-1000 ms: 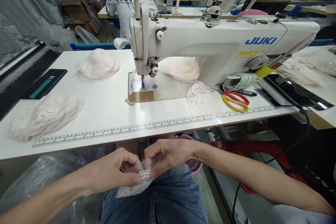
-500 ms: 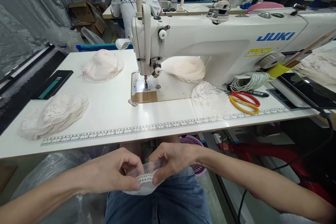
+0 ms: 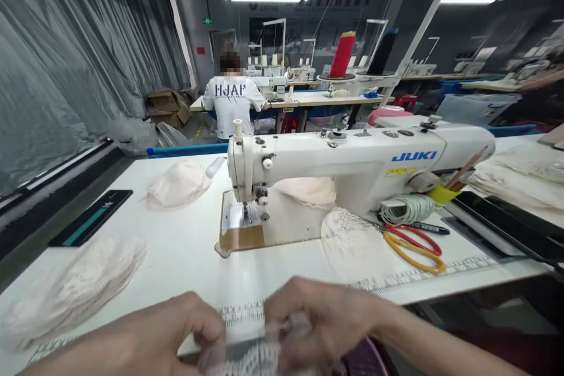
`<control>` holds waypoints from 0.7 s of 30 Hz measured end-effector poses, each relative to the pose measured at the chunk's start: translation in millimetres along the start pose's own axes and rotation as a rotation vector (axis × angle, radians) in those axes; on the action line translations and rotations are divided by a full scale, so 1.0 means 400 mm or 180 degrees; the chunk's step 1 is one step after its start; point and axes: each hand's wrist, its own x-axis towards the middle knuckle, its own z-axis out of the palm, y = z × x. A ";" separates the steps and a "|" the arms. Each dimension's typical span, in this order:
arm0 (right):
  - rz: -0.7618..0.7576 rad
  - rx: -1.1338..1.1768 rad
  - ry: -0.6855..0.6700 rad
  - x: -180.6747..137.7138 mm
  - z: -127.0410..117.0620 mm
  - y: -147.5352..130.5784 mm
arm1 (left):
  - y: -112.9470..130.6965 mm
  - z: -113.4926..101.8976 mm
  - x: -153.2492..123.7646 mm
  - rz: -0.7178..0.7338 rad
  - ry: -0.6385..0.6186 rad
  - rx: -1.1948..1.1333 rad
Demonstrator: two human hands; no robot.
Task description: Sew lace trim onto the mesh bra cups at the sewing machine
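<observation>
At the bottom of the view, a sheer white fabric piece with lace edging (image 3: 251, 361) is stretched between my hands, blurred by motion and partly cut off. My left hand (image 3: 163, 335) pinches its left side, and my right hand (image 3: 324, 320) grips its right side with bent fingers. Both are in front of the table edge, where a printed ruler strip (image 3: 242, 312) shows between them. Beyond stands a white JUKI sewing machine (image 3: 308, 158), its needle area (image 3: 245, 211) over the metal plate. Cream fabric (image 3: 308, 190) lies beneath the machine's arm.
Stacked lace pieces (image 3: 83, 288) and a pale fabric pile (image 3: 178, 185) lie left, near a black-and-green case (image 3: 90, 218). To the right are a lace piece (image 3: 352, 241), red-and-yellow scissors (image 3: 414, 249) and coiled cord (image 3: 408, 210). Someone in a white shirt (image 3: 233, 106) sits farther back.
The view has tilted up, showing ceiling lights and more of the room. My hands, still holding the lace-edged fabric, appear lower in view and closer to the table edge.
</observation>
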 end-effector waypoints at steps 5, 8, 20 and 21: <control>-0.0066 -0.2514 0.1053 -0.037 -0.155 -0.142 | 0.010 -0.065 0.147 0.2055 0.1572 0.1170; -0.0001 -0.2353 0.0681 -0.014 -0.193 -0.113 | -0.021 -0.057 0.256 0.2750 0.2513 0.1409; 0.0292 -0.3799 0.1473 0.157 -0.130 0.136 | -0.120 -0.032 0.329 0.2837 0.2843 0.1711; 0.0294 -0.3844 0.1470 0.159 -0.135 0.139 | -0.122 -0.037 0.328 0.2824 0.2851 0.1817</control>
